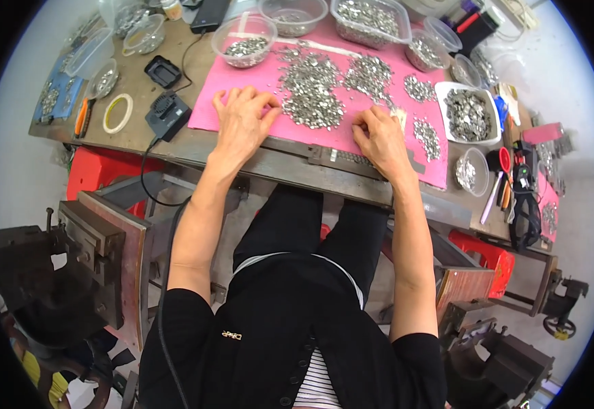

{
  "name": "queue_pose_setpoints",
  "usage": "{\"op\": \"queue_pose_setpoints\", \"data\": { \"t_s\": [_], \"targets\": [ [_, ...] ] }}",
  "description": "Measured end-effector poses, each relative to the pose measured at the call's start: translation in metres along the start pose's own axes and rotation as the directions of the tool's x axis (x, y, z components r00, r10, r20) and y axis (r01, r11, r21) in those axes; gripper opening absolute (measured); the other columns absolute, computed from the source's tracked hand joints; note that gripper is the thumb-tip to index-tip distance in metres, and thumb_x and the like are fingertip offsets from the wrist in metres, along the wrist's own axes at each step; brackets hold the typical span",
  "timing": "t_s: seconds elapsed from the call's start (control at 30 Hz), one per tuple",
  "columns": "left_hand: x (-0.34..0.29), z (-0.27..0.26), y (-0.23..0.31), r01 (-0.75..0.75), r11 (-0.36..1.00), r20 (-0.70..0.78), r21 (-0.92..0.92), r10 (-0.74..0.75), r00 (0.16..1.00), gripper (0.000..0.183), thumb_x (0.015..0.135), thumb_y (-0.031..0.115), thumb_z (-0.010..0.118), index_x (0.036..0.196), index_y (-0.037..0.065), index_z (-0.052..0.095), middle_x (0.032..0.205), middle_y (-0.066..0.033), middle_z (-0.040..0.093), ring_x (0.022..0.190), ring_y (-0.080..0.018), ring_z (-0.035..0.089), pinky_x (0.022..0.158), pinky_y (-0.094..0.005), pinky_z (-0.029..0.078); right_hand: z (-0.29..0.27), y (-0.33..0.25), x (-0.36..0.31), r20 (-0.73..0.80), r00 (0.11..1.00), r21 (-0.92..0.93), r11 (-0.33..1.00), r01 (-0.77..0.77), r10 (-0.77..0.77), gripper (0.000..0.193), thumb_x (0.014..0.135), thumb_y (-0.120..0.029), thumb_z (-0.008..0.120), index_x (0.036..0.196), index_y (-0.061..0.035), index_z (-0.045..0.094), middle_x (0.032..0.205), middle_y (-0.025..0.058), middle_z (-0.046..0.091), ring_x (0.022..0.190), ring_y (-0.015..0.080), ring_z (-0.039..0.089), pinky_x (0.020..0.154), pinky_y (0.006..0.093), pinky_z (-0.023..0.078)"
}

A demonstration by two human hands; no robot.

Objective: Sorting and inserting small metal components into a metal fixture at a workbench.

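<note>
Pinched loosely, thumb and forefinger of our right hand (381,140) nearly meet, but whether a piece sits between them is too small for us to tell. Our left hand (242,123) has its fingers bent, with thumb and forefinger brought close; we cannot tell whether these fingertips grasp anything either.

We have the large heap of small silvery metal pieces (314,95) between our two hands, spread over a pink mat (201,112) on the workbench (130,82). Our left fingertips are just beside the heap's left edge; our right hand is near its lower right side, above the near edge of the mat. Close by our right fingers, along the front edge of the bench, lies a flat metal fixture (321,155), partly hidden by that hand.

Beyond the large heap and to its right we see a second heap (368,76), and further right two smaller clusters, one behind the other. At the back of the mat stand a round clear tub (216,37) and a rectangular clear tub (365,42), both with metal pieces inside. To our right, a white tray (443,109) holds more of them. To our left, off the mat, we see a dark charger (167,114) and a roll of tape (107,117).
</note>
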State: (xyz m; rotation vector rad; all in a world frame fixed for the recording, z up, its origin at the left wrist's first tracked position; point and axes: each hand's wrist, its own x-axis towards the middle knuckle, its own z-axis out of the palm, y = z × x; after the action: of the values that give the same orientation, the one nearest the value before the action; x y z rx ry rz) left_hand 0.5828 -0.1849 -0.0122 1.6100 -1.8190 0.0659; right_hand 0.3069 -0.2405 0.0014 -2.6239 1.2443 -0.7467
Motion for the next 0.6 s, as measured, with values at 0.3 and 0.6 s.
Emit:
{"op": "queue_pose_setpoints", "data": {
  "t_s": [0.3, 0.6],
  "targets": [
    [0.000, 0.003, -0.008, -0.024, 0.999, 0.003, 0.043, 0.024, 1.000, 0.006, 0.083, 0.018, 0.073, 0.088, 0.015, 0.072, 0.087, -0.0013, 0.062, 0.092, -0.0228, 0.057, 0.101, -0.0519, 0.029, -0.018, -0.018, -0.045, -0.014, 0.983, 0.424, 0.891, -0.160, 0.183, 0.012, 0.081, 0.001, 0.068, 0.089, -0.0026, 0.061, 0.084, 0.0110, 0.060, 0.078, 0.0288, 0.060, 0.075, 0.0381, 0.043],
    [0.004, 0.003, -0.008, -0.073, 0.996, 0.026, 0.048, 0.071, 0.997, 0.007, 0.084, 0.017, 0.073, 0.089, 0.014, 0.070, 0.087, -0.0016, 0.061, 0.091, -0.0226, 0.057, 0.101, -0.0533, 0.029, -0.016, -0.024, -0.064, -0.120, 0.992, 0.174, 0.985, -0.013, 0.034, 0.014, 0.079, 0.001, 0.071, 0.089, -0.0034, 0.063, 0.094, 0.0087, 0.065, 0.086, 0.0280, 0.060, 0.079, 0.0376, 0.045]
  ]
}}
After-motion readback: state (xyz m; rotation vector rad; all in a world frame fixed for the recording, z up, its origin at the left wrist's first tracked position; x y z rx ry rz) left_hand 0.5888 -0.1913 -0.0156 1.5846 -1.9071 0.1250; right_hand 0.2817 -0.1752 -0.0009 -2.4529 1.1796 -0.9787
